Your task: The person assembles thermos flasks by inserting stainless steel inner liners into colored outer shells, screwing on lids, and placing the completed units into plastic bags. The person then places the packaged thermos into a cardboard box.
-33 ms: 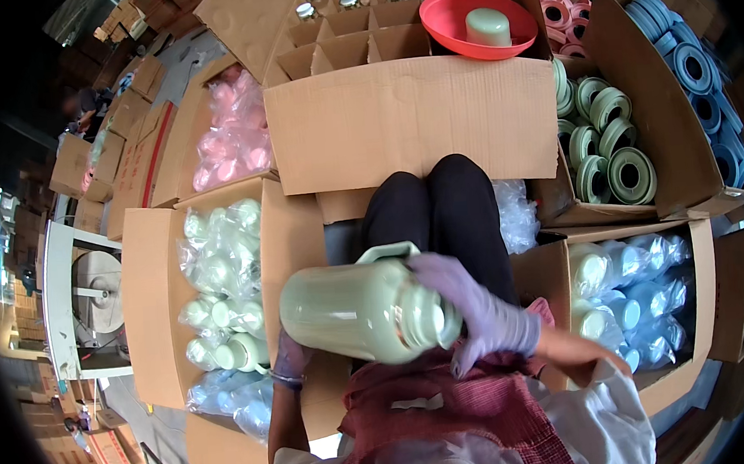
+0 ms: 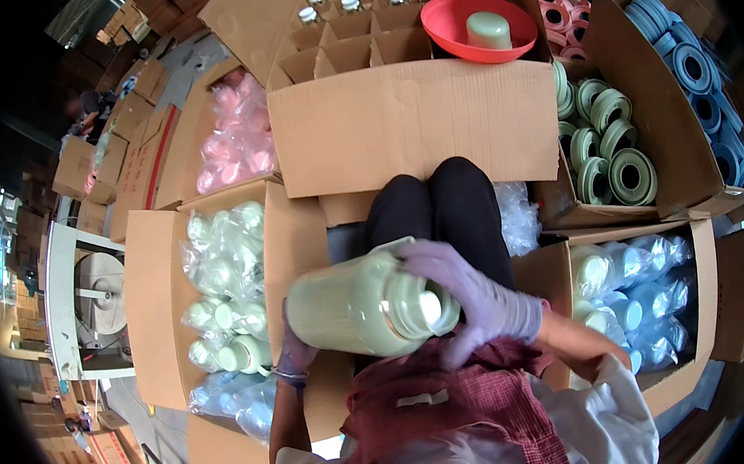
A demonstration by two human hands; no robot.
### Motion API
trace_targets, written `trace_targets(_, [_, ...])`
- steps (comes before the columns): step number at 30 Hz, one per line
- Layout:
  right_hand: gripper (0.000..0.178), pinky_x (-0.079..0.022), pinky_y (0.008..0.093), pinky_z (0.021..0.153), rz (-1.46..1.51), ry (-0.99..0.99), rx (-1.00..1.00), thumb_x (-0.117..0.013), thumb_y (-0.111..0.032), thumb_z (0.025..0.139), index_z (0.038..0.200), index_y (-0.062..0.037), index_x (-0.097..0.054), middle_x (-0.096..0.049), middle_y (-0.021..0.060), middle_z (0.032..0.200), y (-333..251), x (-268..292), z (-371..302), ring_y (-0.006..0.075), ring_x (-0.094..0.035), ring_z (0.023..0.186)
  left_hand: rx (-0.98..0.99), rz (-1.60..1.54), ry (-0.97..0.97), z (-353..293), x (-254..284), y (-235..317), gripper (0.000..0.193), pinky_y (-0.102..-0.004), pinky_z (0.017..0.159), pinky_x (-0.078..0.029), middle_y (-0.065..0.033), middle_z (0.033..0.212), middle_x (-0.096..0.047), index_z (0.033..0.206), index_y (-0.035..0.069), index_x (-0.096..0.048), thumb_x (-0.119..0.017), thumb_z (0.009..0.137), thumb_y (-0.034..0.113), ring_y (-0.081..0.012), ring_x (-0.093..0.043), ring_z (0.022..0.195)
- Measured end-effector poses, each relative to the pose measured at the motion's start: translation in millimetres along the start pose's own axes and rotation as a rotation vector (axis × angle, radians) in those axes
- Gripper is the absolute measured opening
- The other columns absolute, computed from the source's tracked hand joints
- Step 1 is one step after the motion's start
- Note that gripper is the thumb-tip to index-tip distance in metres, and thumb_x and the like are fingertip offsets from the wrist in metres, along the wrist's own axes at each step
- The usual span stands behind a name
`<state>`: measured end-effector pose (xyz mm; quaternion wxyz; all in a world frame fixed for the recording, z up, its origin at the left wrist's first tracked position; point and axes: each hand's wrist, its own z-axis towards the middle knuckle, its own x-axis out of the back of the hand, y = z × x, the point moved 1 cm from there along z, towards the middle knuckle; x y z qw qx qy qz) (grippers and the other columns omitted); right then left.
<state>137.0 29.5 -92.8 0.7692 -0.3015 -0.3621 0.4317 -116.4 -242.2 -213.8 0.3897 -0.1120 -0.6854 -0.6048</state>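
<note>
A pale green thermos jug (image 2: 351,307) lies tilted above my lap, its neck and pale mouth toward the right and its base toward the left. My left hand (image 2: 296,348), in a thin purple glove, supports the base end; most of its fingers are hidden behind the body. The gloved right hand (image 2: 471,298) arches round the neck end, fingers curved over the shoulder next to the handle (image 2: 394,244). Its thumb is spread apart below the mouth. A wider collar rings the neck under the fingers.
Ahead stands a divided carton (image 2: 416,125) with silvery-capped bottles and a red bowl (image 2: 440,29) holding a green cup (image 2: 488,30). Left, a carton (image 2: 155,307) holds bagged green and blue parts. Right are green rings (image 2: 631,175), blue rings (image 2: 693,67) and bagged blue parts (image 2: 644,295).
The jug has shifted slightly right and its mouth end has turned a little toward me. My right hand's fingers have spread wider around the neck, and its thumb has moved.
</note>
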Motion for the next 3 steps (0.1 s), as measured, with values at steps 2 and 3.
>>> trace_targets(2, [0.085, -0.038, 0.0453, 0.106, -0.061, -0.029, 0.107, -0.085, -0.023, 0.064, 0.133, 0.0008, -0.043, -0.047, 0.0208, 0.132, 10.0, 3.3, 31.1, 0.0386, -0.047, 0.124, -0.035, 0.049, -0.145, 12.1, -9.2, -11.9, 0.081, -0.0382, 0.109, -0.036, -0.0115, 0.144, -0.046, 0.148, 0.008, -0.025, -0.071, 0.085, 0.033, -0.0221, -0.047, 0.13])
trace_targets(3, [0.082, -0.04, 0.0446, 0.105, -0.049, -0.06, 0.103, -0.086, -0.026, 0.065, 0.132, 0.0, -0.045, -0.049, 0.0199, 0.133, 9.0, 7.6, 42.2, 0.0375, -0.049, 0.123, -0.052, 0.062, -0.139, -23.9, -11.8, -27.1, 0.081, -0.0382, 0.109, -0.036, -0.0115, 0.144, -0.046, 0.148, 0.008, -0.025, -0.071, 0.085, 0.033, -0.0221, -0.047, 0.13])
